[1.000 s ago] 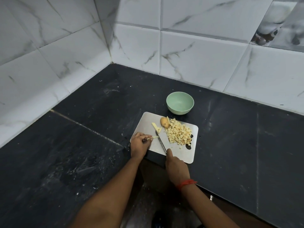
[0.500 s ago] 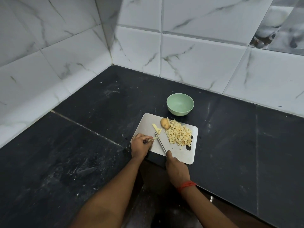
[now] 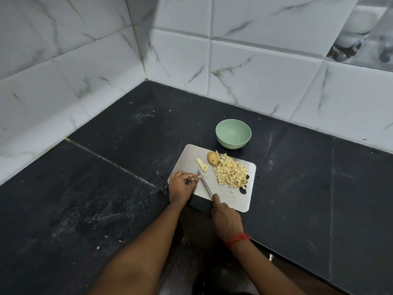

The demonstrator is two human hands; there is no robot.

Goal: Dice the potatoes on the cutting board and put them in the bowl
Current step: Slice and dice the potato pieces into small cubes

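Note:
A grey cutting board [image 3: 187, 158] lies on the black counter. On it sit a pile of diced potato [image 3: 230, 172], an unpeeled potato piece [image 3: 212, 157] and a couple of potato sticks [image 3: 202, 163]. My left hand [image 3: 181, 186] pinches a thin potato strip [image 3: 196, 178] at the board's left edge. My right hand [image 3: 225, 220] grips the handle of a knife [image 3: 204, 184], its blade right beside the strip's end. The green bowl [image 3: 233, 133] stands empty just behind the board.
The black stone counter [image 3: 106, 188] runs into a corner of white marbled wall tiles [image 3: 180, 60]. The board's near edge overhangs the counter's front edge. A red thread band [image 3: 238, 239] circles my right wrist.
The knife blade has shifted slightly left along the strip towards my left fingers, and the strip's free end looks shorter. The view tilted a little; nothing else moved.

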